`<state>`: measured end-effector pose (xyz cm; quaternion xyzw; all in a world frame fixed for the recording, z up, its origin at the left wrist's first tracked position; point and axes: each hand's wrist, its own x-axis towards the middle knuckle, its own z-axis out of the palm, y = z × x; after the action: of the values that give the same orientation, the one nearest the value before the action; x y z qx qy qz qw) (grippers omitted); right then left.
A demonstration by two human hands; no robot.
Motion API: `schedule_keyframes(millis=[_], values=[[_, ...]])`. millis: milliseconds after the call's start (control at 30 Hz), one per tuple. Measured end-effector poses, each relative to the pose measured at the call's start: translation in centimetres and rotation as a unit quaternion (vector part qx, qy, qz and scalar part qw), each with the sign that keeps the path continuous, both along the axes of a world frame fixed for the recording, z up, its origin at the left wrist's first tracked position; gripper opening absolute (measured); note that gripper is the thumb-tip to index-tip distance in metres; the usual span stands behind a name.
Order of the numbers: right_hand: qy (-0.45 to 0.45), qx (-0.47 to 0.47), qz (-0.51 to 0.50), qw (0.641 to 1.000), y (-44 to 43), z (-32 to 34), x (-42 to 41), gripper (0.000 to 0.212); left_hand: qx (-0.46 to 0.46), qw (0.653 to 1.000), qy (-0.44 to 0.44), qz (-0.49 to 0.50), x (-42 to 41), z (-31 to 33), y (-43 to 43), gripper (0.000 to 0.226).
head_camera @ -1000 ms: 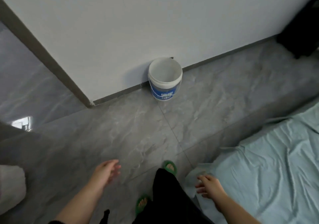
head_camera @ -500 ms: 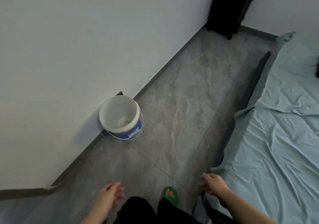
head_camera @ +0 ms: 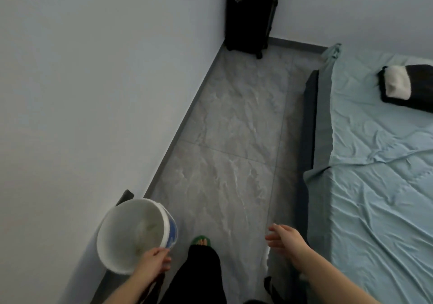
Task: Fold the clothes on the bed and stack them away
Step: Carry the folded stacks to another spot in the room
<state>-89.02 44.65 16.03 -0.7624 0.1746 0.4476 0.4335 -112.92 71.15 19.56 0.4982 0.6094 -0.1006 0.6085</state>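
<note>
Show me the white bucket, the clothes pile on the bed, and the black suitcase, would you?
white bucket point(head_camera: 121, 228), head view, its inside wall.
clothes pile point(head_camera: 421, 93), head view, its black part.
black suitcase point(head_camera: 246, 22), head view, middle of its front.

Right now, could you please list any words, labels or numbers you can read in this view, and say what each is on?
None is legible.
White bucket: its blue label band is too blurred to read.
Folded clothes on the bed: no print visible.
</note>
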Motion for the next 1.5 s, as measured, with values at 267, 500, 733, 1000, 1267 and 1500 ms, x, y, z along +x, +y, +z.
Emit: schedule_keyframes(millis=[267,500,733,1000,1267,1500], values=[[0.033,-0.043,-0.095,0.994,1.4,1.4,4.8,0.021,0.012,0.993,-0.001,-0.119,17.1,0.5,11.0,0.010],[0.046,-0.071,-0.128,0.988,2.3,0.3,13.7,0.020,0.024,0.990,-0.014,-0.136,31.7,-0.6,14.2,0.008],[0.040,-0.056,-0.069,0.995,7.2,-2.1,29.7,0.017,0.031,0.986,-0.006,-0.163,44.1,0.6,15.5,0.009],[-0.011,0.009,-0.084,0.996,15.8,0.4,49.2,0.018,0.037,0.987,0.004,-0.158,57.9,0.7,21.1,0.012],[-0.025,0.019,-0.171,0.985,20.8,1.1,62.9,0.018,0.024,0.969,0.001,-0.244,76.3,-1.3,28.7,0.013],[0.010,-0.002,-0.314,0.949,21.3,1.1,66.4,0.022,0.017,0.918,-0.010,-0.396,94.6,0.2,31.2,0.015]])
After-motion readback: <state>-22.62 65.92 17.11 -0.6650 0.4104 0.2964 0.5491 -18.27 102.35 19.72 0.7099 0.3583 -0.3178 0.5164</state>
